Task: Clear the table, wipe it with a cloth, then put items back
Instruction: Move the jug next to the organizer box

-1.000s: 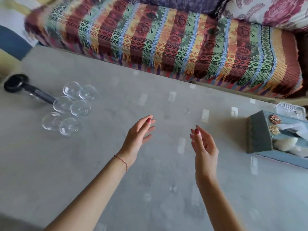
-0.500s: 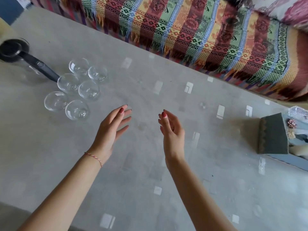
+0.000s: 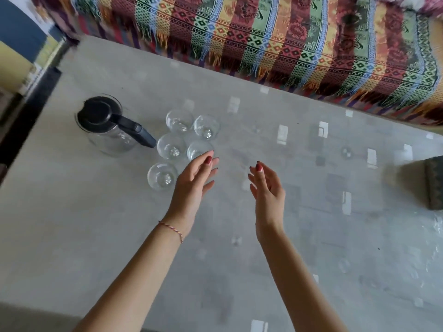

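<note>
Both hands are seen held above the grey counter [image 3: 96, 236], empty and with fingers loosely extended. The left hand [image 3: 191, 188] is poised at the edge of a cluster of small clear glasses [image 3: 171, 147], its fingertips lying over the glass at about 3 o'clock in the group; whether contact is made cannot be told. The right hand [image 3: 268, 190] is kept open just beside it, palm turned inward, apparently so that two glasses can be gathered together. The visible glasses are set close together in rows, touching or nearly so, with a glass jug [image 3: 107, 130] at their 9 o'clock, its black lid on and its dark handle pointed toward them. A dark box [image 3: 434, 183] is cut off at the counter's 3 o'clock edge, well apart. A striped, fringed blanket [image 3: 287, 39] lies along the 12 o'clock side. Clearing is judged to be barely begun, since the glassware remains on the counter and no cloth is in view. Care will be needed: the packed glasses could be knocked together.
</note>
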